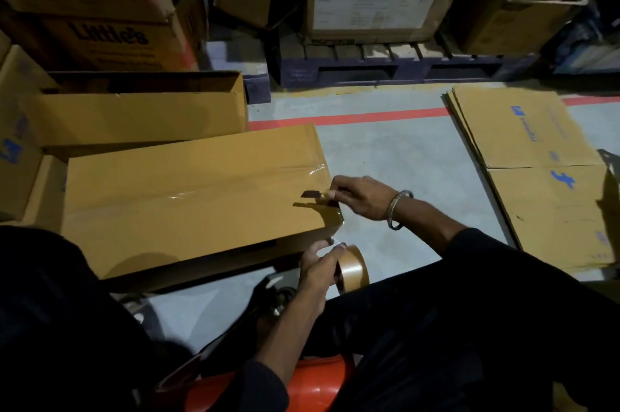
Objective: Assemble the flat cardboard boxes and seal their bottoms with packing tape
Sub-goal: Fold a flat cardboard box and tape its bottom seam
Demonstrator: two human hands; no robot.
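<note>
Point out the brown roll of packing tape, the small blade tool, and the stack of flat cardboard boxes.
brown roll of packing tape (353, 266): head view, on its glossy outer band.
small blade tool (311, 194): head view, on the dark blade.
stack of flat cardboard boxes (523, 149): head view, on the top sheet's printed panel.

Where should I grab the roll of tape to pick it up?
Grip the tape roll through its open centre hole, fingers inside and thumb over the outer band, as the left hand does now. Come from the left, where the hole faces; the smooth round band gives a poorer hold.

"Little's" on stacked carton
</note>
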